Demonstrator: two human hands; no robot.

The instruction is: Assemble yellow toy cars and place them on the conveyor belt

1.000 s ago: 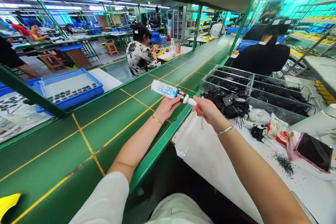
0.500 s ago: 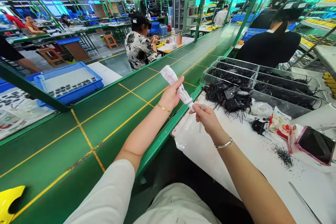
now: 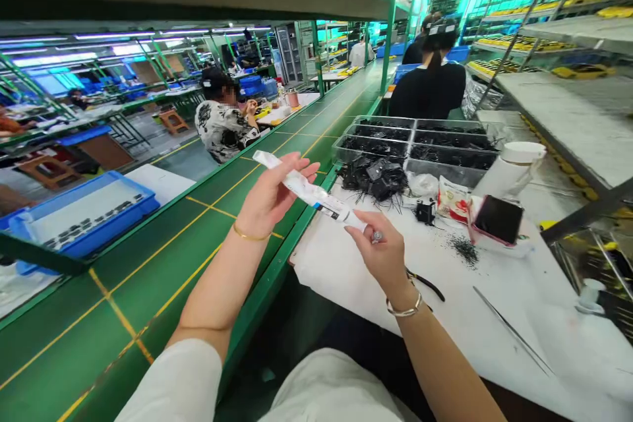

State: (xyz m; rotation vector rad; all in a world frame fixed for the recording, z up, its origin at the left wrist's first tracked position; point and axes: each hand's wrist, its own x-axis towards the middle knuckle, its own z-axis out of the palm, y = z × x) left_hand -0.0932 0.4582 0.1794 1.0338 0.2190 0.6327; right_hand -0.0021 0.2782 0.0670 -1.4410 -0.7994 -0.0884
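A flattened white squeeze tube (image 3: 309,190) with a blue and black mark slants between my hands, above the edge where the green conveyor meets the white worktable. My right hand (image 3: 383,247) pinches its lower, narrow end between thumb and fingers; the tip is hidden in the grip. My left hand (image 3: 262,204) is at the upper part, fingers stretched and spread, the tube crossing in front of its palm. Beyond the right hand lies a pile of black parts with thin wires (image 3: 378,178). Partly behind my right wrist is a black-and-yellow tool handle (image 3: 430,285).
A clear divided tray (image 3: 410,145) of black parts stands behind the pile. To the right are a white bottle (image 3: 514,168), phone (image 3: 497,219), black granules (image 3: 465,250) and thin metal tool (image 3: 512,330). The green conveyor (image 3: 163,257) runs left; co-workers sit farther off.
My view has turned right. The left fingers have spread from their grip around the tube, which has rolled to show a blue and black mark. The right hand still grips its lower end.
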